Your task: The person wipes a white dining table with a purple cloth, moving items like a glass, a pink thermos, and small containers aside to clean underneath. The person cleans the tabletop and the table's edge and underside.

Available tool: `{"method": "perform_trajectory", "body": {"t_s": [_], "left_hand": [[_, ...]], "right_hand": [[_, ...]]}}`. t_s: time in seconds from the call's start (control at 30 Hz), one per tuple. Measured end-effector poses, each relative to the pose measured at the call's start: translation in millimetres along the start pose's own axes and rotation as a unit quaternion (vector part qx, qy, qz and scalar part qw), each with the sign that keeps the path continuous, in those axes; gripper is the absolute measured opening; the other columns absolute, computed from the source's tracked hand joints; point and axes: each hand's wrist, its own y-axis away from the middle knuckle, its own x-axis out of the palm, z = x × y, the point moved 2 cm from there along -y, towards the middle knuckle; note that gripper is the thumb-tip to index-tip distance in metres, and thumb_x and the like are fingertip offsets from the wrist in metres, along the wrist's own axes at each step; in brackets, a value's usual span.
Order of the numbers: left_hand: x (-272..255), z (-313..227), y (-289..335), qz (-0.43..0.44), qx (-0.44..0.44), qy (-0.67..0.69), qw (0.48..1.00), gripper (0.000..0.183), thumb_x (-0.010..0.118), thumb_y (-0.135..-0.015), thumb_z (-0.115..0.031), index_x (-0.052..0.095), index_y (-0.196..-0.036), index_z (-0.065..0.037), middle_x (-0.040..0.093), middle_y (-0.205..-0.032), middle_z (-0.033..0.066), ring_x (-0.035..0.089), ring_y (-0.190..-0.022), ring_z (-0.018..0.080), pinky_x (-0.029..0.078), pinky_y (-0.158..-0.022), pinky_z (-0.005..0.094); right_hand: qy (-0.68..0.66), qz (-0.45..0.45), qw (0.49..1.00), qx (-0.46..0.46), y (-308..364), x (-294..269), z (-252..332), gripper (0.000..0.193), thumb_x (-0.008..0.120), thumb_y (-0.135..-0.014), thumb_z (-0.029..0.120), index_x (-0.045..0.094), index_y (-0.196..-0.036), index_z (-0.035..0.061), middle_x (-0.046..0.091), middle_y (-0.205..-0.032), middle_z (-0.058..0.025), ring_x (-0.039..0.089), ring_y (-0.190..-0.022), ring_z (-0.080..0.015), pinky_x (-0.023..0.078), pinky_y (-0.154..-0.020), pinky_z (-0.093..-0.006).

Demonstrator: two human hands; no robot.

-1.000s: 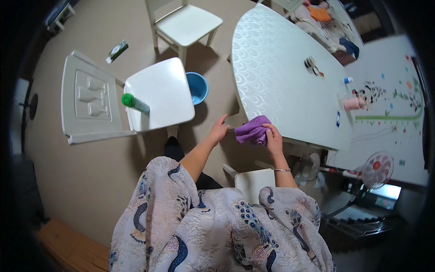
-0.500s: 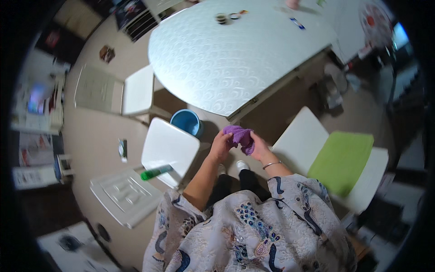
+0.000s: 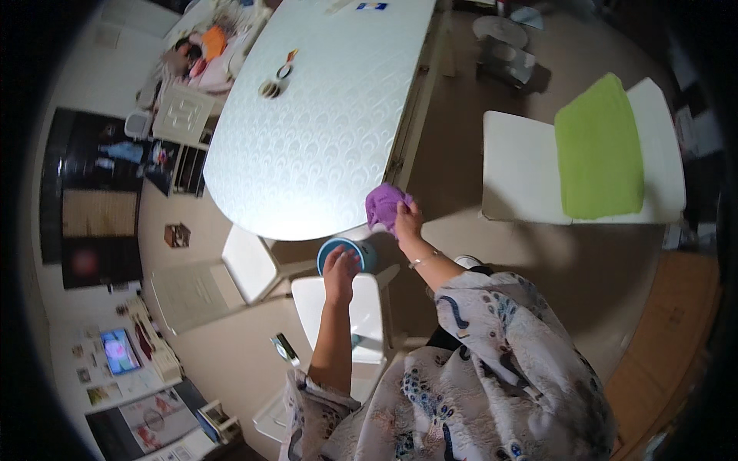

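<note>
My right hand (image 3: 407,220) grips a crumpled purple cloth (image 3: 384,204), which hangs at the near corner of the white patterned table (image 3: 307,138). The hand wears a bracelet at its wrist. My left hand (image 3: 340,273) holds nothing; its fingers are loosely bent and apart. It covers part of a blue bucket (image 3: 364,253) below it on the floor. Under my left forearm is a white chair seat (image 3: 369,300), where a small greenish bit shows, mostly hidden by the arm.
On the table are rolls of tape (image 3: 269,89) and a blue-and-white packet (image 3: 371,6). A green cloth (image 3: 601,154) drapes over a white chair (image 3: 519,165) at the right. Another chair (image 3: 251,265) stands left of the bucket. A small box (image 3: 177,235) lies on the floor.
My left hand has let go of the purple cloth and moved left, over the bucket. The right hand keeps the cloth and is now by the table corner. The view has turned.
</note>
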Motion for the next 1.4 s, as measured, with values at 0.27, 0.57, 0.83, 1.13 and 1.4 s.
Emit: {"method": "perform_trajectory", "body": {"t_s": [0.27, 0.57, 0.83, 1.13, 1.4], "left_hand": [[-29.0, -22.6, -0.3, -0.009, 0.043, -0.085, 0.995, 0.027, 0.055, -0.094, -0.016, 0.053, -0.121, -0.012, 0.064, -0.104, 0.005, 0.063, -0.089, 0.017, 0.049, -0.069, 0.0286], [34.2, 3.5, -60.3, 0.053, 0.273, -0.231, 0.932, 0.036, 0.05, -0.095, -0.004, 0.052, -0.13, 0.001, 0.059, -0.123, 0.0119, 0.058, -0.109, 0.0183, 0.045, -0.093, 0.0299], [87.6, 9.3, -59.0, 0.022, 0.25, -0.237, 0.939, 0.034, 0.05, -0.094, -0.004, 0.053, -0.128, 0.002, 0.057, -0.126, 0.0166, 0.054, -0.119, 0.0256, 0.041, -0.101, 0.0329], [154.9, 0.0, -86.9, -0.086, 0.494, -0.517, 0.693, 0.04, 0.056, -0.081, -0.001, 0.058, -0.121, -0.006, 0.055, -0.13, 0.0175, 0.049, -0.123, 0.038, 0.038, -0.103, 0.0476], [192.0, 10.8, -83.0, -0.154, 0.389, -0.62, 0.664, 0.06, 0.059, -0.081, -0.009, 0.045, -0.139, -0.011, 0.038, -0.148, 0.0133, 0.032, -0.14, 0.031, 0.024, -0.113, 0.0472]], "right_hand": [[0.046, -0.088, 0.991, -0.091, 13.7, 72.4, 9.9, 0.043, 0.056, -0.092, 0.034, 0.052, -0.12, 0.0013, 0.057, -0.116, -0.0264, 0.053, -0.108, -0.0449, 0.043, -0.092, -0.0481], [0.175, 0.083, 0.967, -0.167, 8.6, -14.9, 52.6, 0.033, 0.06, -0.089, 0.028, 0.061, -0.108, 0.002, 0.065, -0.098, -0.024, 0.061, -0.095, -0.0412, 0.048, -0.083, -0.0458], [0.247, 0.129, 0.87, -0.408, -27.9, 2.5, 68.5, 0.033, 0.059, -0.083, 0.004, 0.061, -0.115, 0.0091, 0.051, -0.121, -0.0201, 0.053, -0.109, -0.0407, 0.045, -0.095, -0.0439], [0.297, 0.216, 0.895, -0.252, -198.5, -91.1, 87.5, 0.021, 0.059, -0.086, 0.019, 0.059, -0.097, 0.0011, 0.062, -0.1, -0.0206, 0.059, -0.095, -0.0411, 0.049, -0.081, -0.0469], [-0.019, 0.295, 0.955, 0.002, -238.0, -139.4, 49.3, 0.033, 0.062, -0.09, 0.016, 0.059, -0.119, 0.0001, 0.065, -0.107, -0.0078, 0.059, -0.099, -0.016, 0.046, -0.091, -0.031]]}}
